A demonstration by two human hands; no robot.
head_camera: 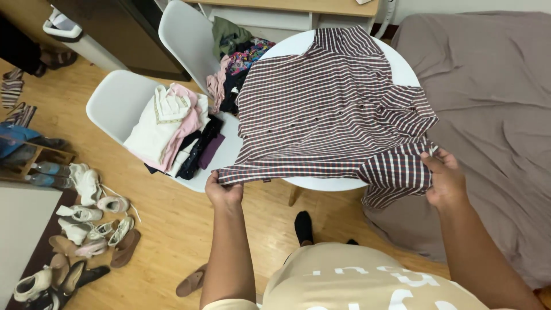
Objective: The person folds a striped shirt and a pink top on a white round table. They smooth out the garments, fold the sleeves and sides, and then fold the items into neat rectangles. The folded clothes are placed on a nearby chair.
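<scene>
Wooden flooring [166, 224] is spreading under a round white table [402, 69], which is serving as the landmark for everything around it. Lying across most of that table is a plaid short-sleeved shirt [327, 109], striped in dark red, white and black, spread flat with its buttons showing. The left hand [224, 189] is pinching the shirt's hem at the near left edge of the table, fingers closed tight on the fabric. The right hand [445, 178] is gripping the shirt's sleeve at the near right edge of the table, fingers curled around the cloth just off the tabletop. Left of the table, a white chair [115, 100] is carrying a stack of folded clothes [172, 126] in white, pink and dark colours. Beyond that, at the table's far left, a second white chair [186, 34] is holding a loose heap of clothing [238, 57]. Right of the table, a bed with a grey-brown sheet [493, 115] is filling the frame. Far left of the table, shoes [86, 229] are lying scattered on the floor.
</scene>
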